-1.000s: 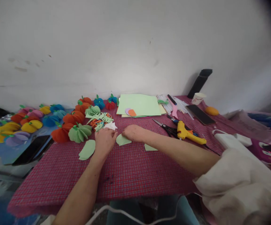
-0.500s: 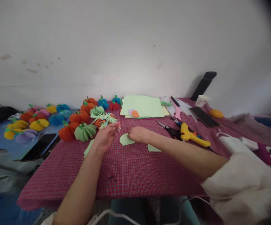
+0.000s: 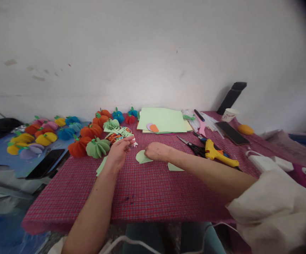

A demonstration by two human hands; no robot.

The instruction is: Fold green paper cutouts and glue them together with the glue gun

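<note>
My left hand (image 3: 119,151) is raised a little above the red checked tablecloth (image 3: 142,190), palm turned inward, fingertips pinched on a small white bit I cannot make out. My right hand (image 3: 155,151) rests curled on the cloth, its fingers on the edge of a light green rounded paper piece (image 3: 141,157). Another green cut-out (image 3: 101,165) lies left of my left wrist, and a third green piece (image 3: 174,167) lies under my right forearm. A heap of paper scraps (image 3: 118,134) sits just beyond my left hand.
Paper pumpkins in orange, green, blue, yellow and purple (image 3: 89,139) line the left. Green paper sheets (image 3: 163,120), scissors (image 3: 192,145), a yellow glue gun (image 3: 219,152), a phone (image 3: 231,132), a paper cup (image 3: 229,114) and another phone (image 3: 45,163) lie around.
My left hand lifted off the green piece and turned palm inward, pinching something small near the scraps. My right hand stayed on the green piece. The camera shifted slightly.
</note>
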